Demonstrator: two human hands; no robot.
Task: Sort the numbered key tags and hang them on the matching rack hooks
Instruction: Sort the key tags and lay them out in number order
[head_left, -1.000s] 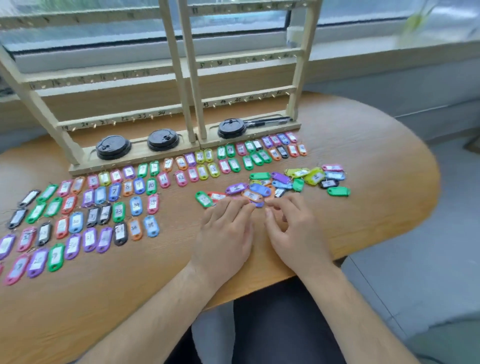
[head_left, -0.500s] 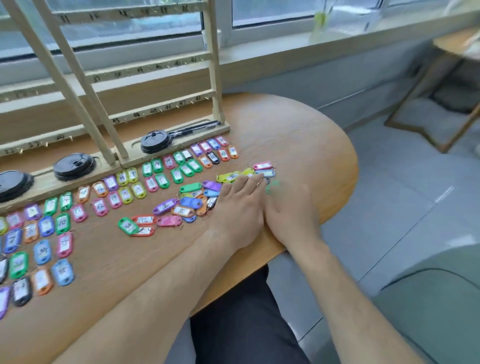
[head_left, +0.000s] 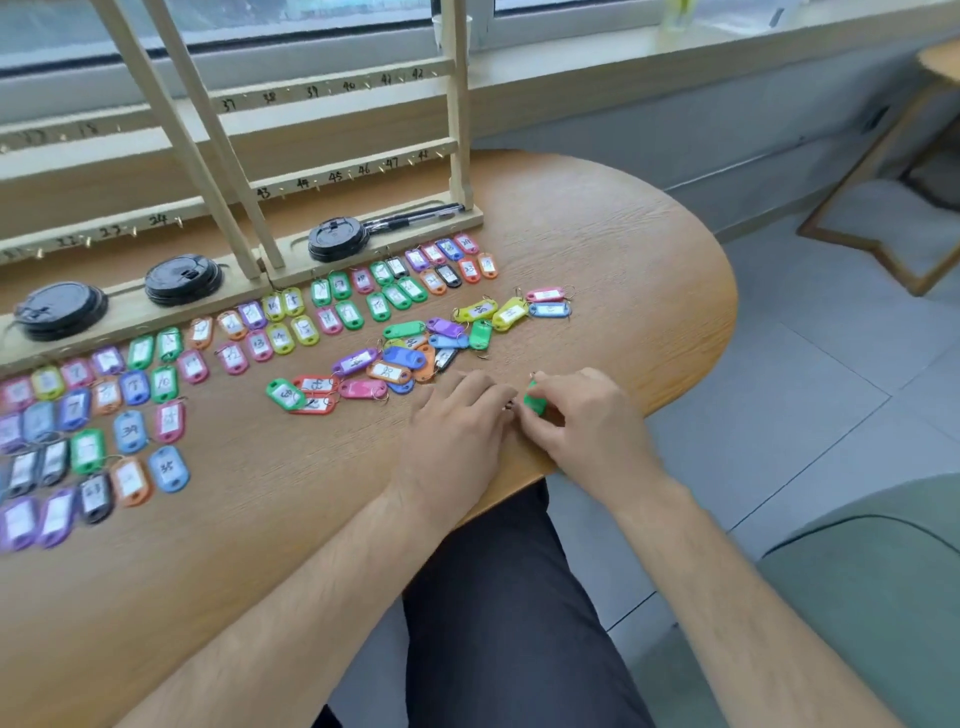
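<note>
Several coloured numbered key tags lie on the wooden table (head_left: 649, 249): neat rows at the left (head_left: 130, 415) and along the rack base, and a loose pile (head_left: 410, 353) in the middle. A wooden rack (head_left: 343, 171) with numbered hooks stands at the back. My right hand (head_left: 587, 421) pinches a green key tag (head_left: 535, 400) near the table's front edge. My left hand (head_left: 457, 431) lies flat beside it, fingertips touching the tag's ring side. Most of the green tag is hidden by my fingers.
Three stacks of black lids (head_left: 337, 239) and black pens (head_left: 415, 215) sit on the rack base. The table's rounded edge is just right of my hands. A wooden chair (head_left: 893, 208) stands on the tiled floor at right, a green seat (head_left: 883, 597) at lower right.
The view swung right. My hands slid from the pile's front to its right side, and my right hand drew a green tag toward the table's front edge and now pinches it.
</note>
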